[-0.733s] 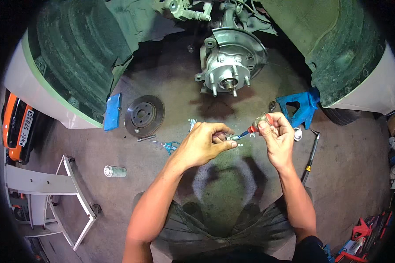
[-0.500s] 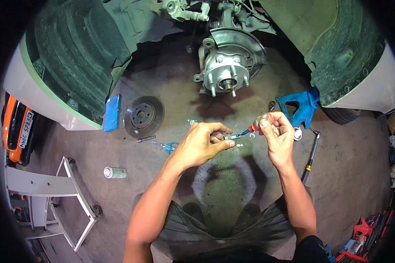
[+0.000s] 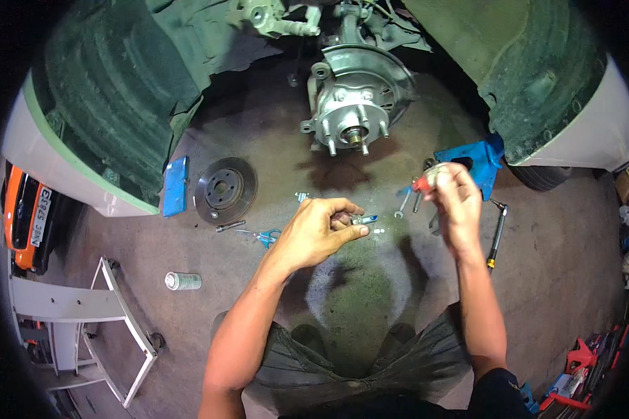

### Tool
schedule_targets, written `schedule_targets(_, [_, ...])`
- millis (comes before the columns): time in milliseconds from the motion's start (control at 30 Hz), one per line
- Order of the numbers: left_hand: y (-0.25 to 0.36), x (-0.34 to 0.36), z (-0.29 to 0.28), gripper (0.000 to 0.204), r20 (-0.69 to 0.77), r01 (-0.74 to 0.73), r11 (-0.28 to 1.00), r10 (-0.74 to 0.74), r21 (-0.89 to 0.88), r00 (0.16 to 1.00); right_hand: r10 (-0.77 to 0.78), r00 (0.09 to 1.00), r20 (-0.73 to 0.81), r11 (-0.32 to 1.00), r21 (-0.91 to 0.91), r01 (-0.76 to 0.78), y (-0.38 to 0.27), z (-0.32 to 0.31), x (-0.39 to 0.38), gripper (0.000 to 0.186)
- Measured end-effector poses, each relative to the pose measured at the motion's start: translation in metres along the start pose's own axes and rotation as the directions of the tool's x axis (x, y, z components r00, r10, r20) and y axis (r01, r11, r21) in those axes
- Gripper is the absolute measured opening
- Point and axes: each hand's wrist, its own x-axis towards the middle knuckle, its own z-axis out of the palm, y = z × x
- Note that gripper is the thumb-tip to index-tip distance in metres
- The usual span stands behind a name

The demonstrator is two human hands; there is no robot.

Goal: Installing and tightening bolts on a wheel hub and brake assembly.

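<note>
My left hand [image 3: 318, 229] is closed, thumb and fingers pinching a short metal pin [image 3: 363, 220]. Its exposed end points right and carries a patch of blue stuff; the other end is hidden by my fingers. Up and to the right, my right hand [image 3: 461, 206] grips a small red squeeze bottle [image 3: 422, 184] between thumb and fingers. The bottle's blue tip points left, blurred, and is apart from the pin. Beyond both hands is a bare wheel hub [image 3: 353, 129] with studs and a dust shield.
A brake disc [image 3: 225, 190], blue-handled scissors [image 3: 267, 238] and a blue packet [image 3: 175, 186] lie on the floor at left. Nearer is a spray can [image 3: 183, 281] beside a white wheeled frame [image 3: 129, 335]. A blue stand [image 3: 472, 164] and a long-handled ratchet [image 3: 497, 234] are at right.
My right hand has drawn the red bottle up and right, away from the pin. My left hand still holds the pin in nearly the same place. The view has shifted slightly.
</note>
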Motion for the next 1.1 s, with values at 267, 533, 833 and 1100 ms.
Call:
schedule_targets(267, [-0.008, 0.007, 0.016, 0.032, 0.019, 0.008, 0.999, -0.009, 0.038, 1.000, -0.175, 0.940, -0.292, 0.958, 0.169, 0.231, -0.023, -0.166, -0.035, 0.030])
schedule_targets(533, [-0.027, 0.004, 0.045, 0.028, 0.081, 0.138, 0.988, -0.144, 0.074, 0.986, 0.169, 0.501, -0.849, 0.932, -0.028, -0.361, 0.220, -0.335, -0.174, 0.029])
schedule_targets(833, [-0.037, 0.030, 0.068, 0.029, -0.054, 0.214, 0.952, -0.230, -0.218, 0.972, -0.155, 0.574, -0.804, 0.738, -0.481, -0.474, 0.271, -0.317, -0.172, 0.042])
schedule_targets(1100, [-0.085, 0.096, 0.193, 0.044, 0.088, 0.222, 0.900, -0.204, -0.375, 0.975, -0.224, 0.379, -0.898, 0.866, -0.362, -0.345, 0.300, -0.414, -0.227, 0.073])
